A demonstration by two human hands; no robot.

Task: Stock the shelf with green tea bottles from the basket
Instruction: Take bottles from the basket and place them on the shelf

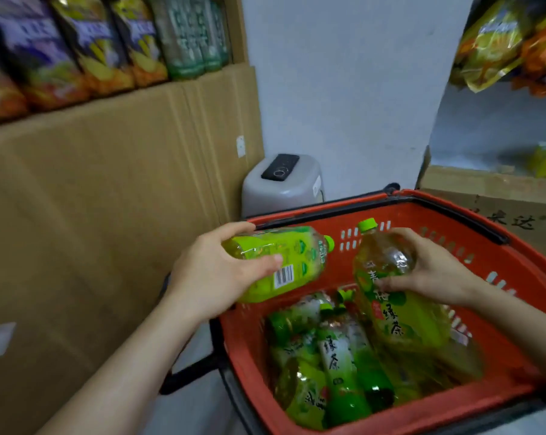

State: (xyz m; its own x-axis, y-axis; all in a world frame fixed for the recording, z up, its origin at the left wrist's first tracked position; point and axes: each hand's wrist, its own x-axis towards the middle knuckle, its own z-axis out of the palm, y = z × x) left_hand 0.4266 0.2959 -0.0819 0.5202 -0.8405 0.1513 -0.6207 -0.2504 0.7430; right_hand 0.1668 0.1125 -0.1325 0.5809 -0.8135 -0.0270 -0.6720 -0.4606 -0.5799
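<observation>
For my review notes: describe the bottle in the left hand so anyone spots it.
Find the red plastic basket. Above its far left corner, the left hand grips a clear plastic green tea bottle. Unlike the cap-up bottle in the right hand, it lies sideways, cap pointing right, white barcode facing the camera.

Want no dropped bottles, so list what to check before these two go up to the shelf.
1. Left hand grip on left bottle: ok, thumb and fingers wrap it.
2. Right hand grip on right bottle: ok, fingers curl round its upper body.
3. Caps on both: ok.
4. Left bottle clear of basket: ok, held over the rim.
5. Right bottle clear of basket: not ok, its base is still inside.
6. Free shelf spot: cannot tell, none in view.
</observation>
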